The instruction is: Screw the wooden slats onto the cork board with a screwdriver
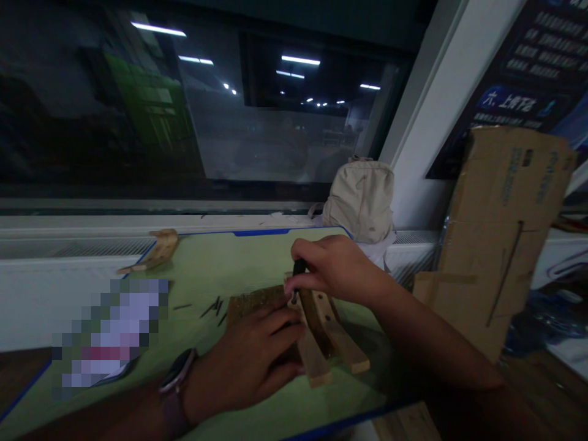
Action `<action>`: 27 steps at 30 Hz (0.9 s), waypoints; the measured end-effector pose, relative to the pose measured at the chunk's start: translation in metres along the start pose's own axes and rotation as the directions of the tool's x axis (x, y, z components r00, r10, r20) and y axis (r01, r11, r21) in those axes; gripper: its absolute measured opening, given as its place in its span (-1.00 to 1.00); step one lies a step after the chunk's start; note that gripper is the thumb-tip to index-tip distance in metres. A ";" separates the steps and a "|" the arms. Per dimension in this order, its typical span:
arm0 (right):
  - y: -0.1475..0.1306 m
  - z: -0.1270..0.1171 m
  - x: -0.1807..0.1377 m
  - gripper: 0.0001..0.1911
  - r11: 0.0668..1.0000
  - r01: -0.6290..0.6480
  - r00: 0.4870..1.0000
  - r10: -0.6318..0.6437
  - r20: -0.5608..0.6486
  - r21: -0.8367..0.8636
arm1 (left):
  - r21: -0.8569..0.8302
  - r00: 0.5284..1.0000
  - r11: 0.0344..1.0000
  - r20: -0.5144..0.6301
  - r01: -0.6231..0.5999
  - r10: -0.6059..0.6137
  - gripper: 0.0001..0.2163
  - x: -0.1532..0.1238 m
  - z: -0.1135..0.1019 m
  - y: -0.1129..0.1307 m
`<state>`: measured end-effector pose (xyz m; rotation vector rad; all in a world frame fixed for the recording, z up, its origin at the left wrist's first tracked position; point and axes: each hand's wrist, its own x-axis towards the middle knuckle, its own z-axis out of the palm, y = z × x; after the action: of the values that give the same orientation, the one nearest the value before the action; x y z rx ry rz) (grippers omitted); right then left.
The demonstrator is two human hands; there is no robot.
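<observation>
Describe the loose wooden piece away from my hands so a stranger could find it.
On the green mat below the window, the pale, curved wooden piece lies at the far left corner. The other wood blocks sit centrally under the left hand and the dark tool in the right hand.

Dim room. Wide dark window (184,110) across the back wall, its glass reflecting ceiling strip lights (301,60). White sill with vent grille (68,245) beneath. Green mat (220,257), blue-edged, covers the work table. Beige backpack (361,199) in the corner against a white pillar (432,104). Cardboard boxes (500,233) stacked right, under a dark printed poster (528,79).
</observation>
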<state>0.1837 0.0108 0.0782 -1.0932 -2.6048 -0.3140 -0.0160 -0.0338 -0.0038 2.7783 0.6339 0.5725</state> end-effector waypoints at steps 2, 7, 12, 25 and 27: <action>-0.002 0.000 0.001 -0.48 0.998 0.010 1.000 -0.009 0.021 -0.063 | 0.007 1.000 1.000 0.003 0.004 -0.004 -0.72 -0.001 0.001 0.000; -0.007 -0.002 0.001 -0.47 0.992 -0.054 0.995 0.063 0.077 -0.113 | 0.020 1.000 1.000 0.003 -0.006 0.006 -0.71 -0.002 0.003 -0.002; -0.001 -0.008 -0.006 -0.72 0.976 0.023 0.993 -0.047 0.106 0.216 | -0.001 1.000 1.000 -0.014 -0.006 0.006 -0.72 -0.001 0.003 -0.002; 0.001 -0.003 -0.002 -0.64 0.983 0.005 0.998 -0.017 0.061 0.185 | 0.002 1.000 1.000 0.003 0.017 -0.017 -0.71 -0.002 0.001 0.000; -0.003 0.000 0.000 -0.51 0.998 -0.061 0.996 0.059 0.070 0.028 | 0.014 1.000 1.000 0.000 0.008 -0.008 -0.70 -0.002 0.002 -0.001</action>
<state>0.1822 0.0087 0.0783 -1.1894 -2.6217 -0.2273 -0.0171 -0.0343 -0.0063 2.7877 0.6511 0.5682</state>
